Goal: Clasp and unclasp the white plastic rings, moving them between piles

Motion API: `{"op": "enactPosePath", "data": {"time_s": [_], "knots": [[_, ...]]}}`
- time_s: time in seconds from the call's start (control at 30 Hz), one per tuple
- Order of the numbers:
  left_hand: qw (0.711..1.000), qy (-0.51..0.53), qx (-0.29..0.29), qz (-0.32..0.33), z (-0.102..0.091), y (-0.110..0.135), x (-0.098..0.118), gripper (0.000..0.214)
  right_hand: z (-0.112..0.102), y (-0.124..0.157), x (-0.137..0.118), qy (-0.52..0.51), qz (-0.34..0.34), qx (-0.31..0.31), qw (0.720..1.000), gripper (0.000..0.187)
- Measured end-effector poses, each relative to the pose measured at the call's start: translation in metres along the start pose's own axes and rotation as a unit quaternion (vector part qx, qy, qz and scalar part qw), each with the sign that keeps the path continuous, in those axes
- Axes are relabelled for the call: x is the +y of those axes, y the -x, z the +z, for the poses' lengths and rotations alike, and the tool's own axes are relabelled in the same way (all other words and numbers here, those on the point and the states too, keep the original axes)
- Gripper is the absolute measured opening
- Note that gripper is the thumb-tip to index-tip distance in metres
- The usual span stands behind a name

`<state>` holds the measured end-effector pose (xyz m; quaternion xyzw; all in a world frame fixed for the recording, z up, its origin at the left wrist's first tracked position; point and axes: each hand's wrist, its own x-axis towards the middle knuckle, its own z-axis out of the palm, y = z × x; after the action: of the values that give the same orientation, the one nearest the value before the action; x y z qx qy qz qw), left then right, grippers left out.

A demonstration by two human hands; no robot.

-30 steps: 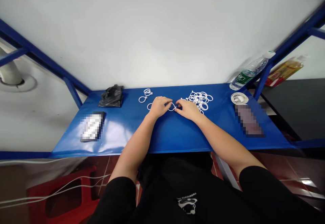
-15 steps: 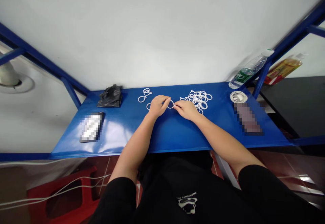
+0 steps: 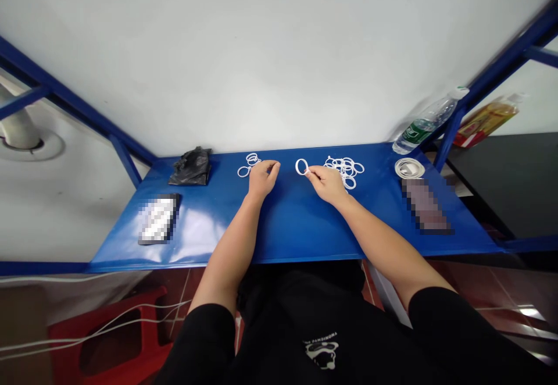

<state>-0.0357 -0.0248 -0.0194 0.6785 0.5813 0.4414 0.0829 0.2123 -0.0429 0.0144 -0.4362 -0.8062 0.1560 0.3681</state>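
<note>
My right hand (image 3: pixel 326 183) pinches a white plastic curtain ring (image 3: pixel 301 167) between thumb and fingertips, holding it up above the blue tabletop (image 3: pixel 300 228). Just behind that hand lies a loose pile of similar white rings (image 3: pixel 349 167), partly covered by it. My left hand (image 3: pixel 263 179) is apart from the held ring, its fingers curled together and its thumb alongside them. Whether anything is inside the left hand is hidden. A few more white rings (image 3: pixel 244 171) lie beside and beyond the left hand, some partly behind it.
A crumpled black plastic bag (image 3: pixel 190 167) and a blurred phone-like object (image 3: pixel 159 218) lie at left. To the right are a clear water bottle (image 3: pixel 425 126), a coiled white strap (image 3: pixel 410 168) and a blurred dark object (image 3: pixel 425 205). The white wall (image 3: pixel 270 65) rises behind the table.
My hands have parted from around the ring. The right hand has kept it and raised it; the left has drawn away to the left, covering a ring that showed beside it before.
</note>
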Motion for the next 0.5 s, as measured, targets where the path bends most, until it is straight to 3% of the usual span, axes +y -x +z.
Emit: {"op": "enactPosePath", "data": {"time_s": [0.17,0.3,0.5], "knots": [[0.998,-0.040,-0.042,0.004,-0.002,0.000,0.004,0.027,0.002,-0.001,0.005,-0.039,0.043,0.044,0.997,0.035],[0.988,-0.136,-0.076,-0.003,-0.010,-0.003,0.003,0.029,-0.013,-0.007,0.016,0.004,0.068,0.087,0.994,0.032],[0.946,-0.272,-0.120,-0.127,-0.032,-0.006,-0.002,0.043,-0.057,-0.016,0.041,0.080,0.166,0.096,0.978,0.044]]}}
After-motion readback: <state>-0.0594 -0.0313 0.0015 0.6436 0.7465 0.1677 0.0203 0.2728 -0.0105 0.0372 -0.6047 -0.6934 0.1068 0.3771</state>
